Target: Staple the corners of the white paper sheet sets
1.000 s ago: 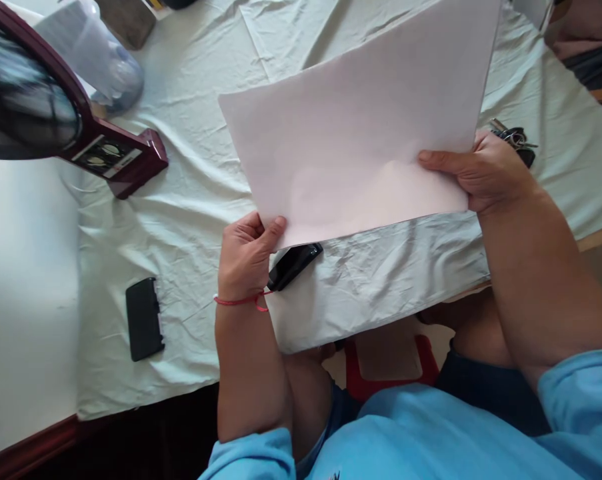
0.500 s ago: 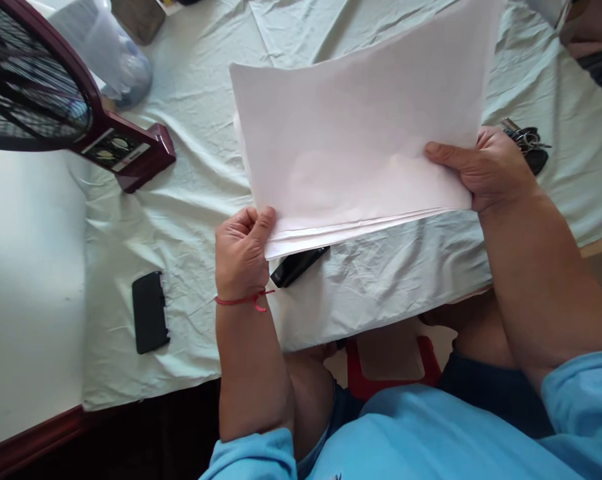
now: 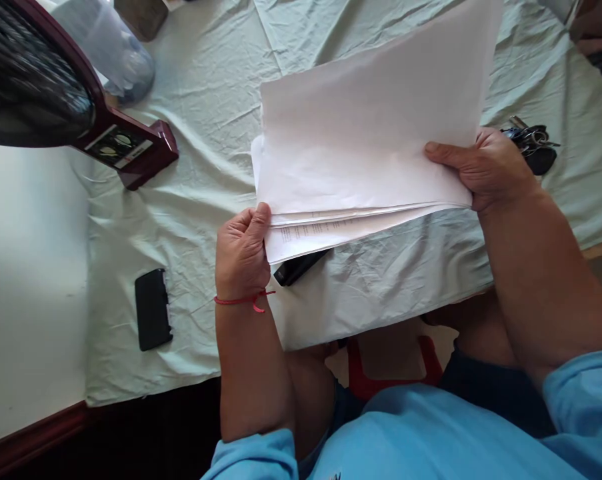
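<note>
Several white paper sheets (image 3: 371, 127) are held above the cloth, one on top of another and fanned apart at the near left. Printed text shows on a lower sheet along the near edge; the top one looks blank. My left hand (image 3: 243, 250) pinches the near left corner, thumb on top. At the right edge my right hand (image 3: 501, 167) grips the stack, its thumb lying over the top sheet and its other fingers hidden beneath. Partly covered by the papers is a black object (image 3: 298, 268), perhaps a stapler, resting on the cloth.
A pale green cloth (image 3: 205, 120) covers the table. To the left are a dark red electric swatter (image 3: 125, 150), a translucent plastic container (image 3: 115, 53) and a black phone-like case (image 3: 153, 310). A bunch of keys (image 3: 537, 143) lies beyond my right hand.
The upper sheets' left side has shifted right and away from the lower ones, uncovering printed text near the front edge. My right hand keeps its grip in nearly the same place.
</note>
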Demonstrator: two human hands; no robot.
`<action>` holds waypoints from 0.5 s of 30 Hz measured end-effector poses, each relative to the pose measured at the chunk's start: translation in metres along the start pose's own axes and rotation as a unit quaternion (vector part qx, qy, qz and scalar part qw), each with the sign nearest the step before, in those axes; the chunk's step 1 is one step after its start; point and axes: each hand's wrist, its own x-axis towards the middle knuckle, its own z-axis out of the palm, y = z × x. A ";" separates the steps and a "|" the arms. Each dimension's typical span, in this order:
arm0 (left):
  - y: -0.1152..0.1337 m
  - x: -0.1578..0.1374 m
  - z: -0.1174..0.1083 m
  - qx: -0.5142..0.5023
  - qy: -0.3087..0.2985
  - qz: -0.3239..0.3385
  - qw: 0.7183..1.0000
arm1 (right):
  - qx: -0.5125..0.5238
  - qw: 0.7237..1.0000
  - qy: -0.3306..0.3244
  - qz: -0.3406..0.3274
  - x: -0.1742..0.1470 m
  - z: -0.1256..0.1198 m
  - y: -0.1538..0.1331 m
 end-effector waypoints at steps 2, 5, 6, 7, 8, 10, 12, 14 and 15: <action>0.002 -0.002 0.002 -0.011 -0.027 -0.004 1.000 | -0.009 1.000 0.009 -0.001 0.001 0.000 0.000; 0.002 -0.004 0.001 -0.010 -0.050 -0.019 0.999 | -0.019 1.000 0.020 0.002 0.004 0.000 0.002; 0.002 -0.004 0.001 -0.007 -0.045 -0.020 0.999 | -0.020 1.000 0.018 0.002 0.004 0.000 0.002; 0.001 -0.003 0.000 -0.004 -0.035 -0.020 0.999 | -0.020 1.000 0.013 0.002 0.004 0.000 0.003; 0.000 -0.003 -0.001 -0.001 -0.024 -0.020 1.000 | -0.021 1.000 0.008 0.002 0.004 0.001 0.003; -0.001 -0.001 -0.001 0.003 -0.007 -0.016 1.000 | -0.022 1.000 0.003 0.006 0.004 0.002 0.003; -0.002 0.000 0.000 -0.008 -0.002 -0.011 1.000 | -0.017 1.000 0.005 0.012 0.003 0.004 0.003; -0.003 0.001 0.001 -0.033 -0.003 -0.004 0.999 | -0.010 1.000 0.009 0.017 0.002 0.004 0.002; -0.004 0.001 0.000 -0.044 -0.004 -0.002 0.999 | -0.009 1.000 0.010 0.019 0.001 0.004 0.002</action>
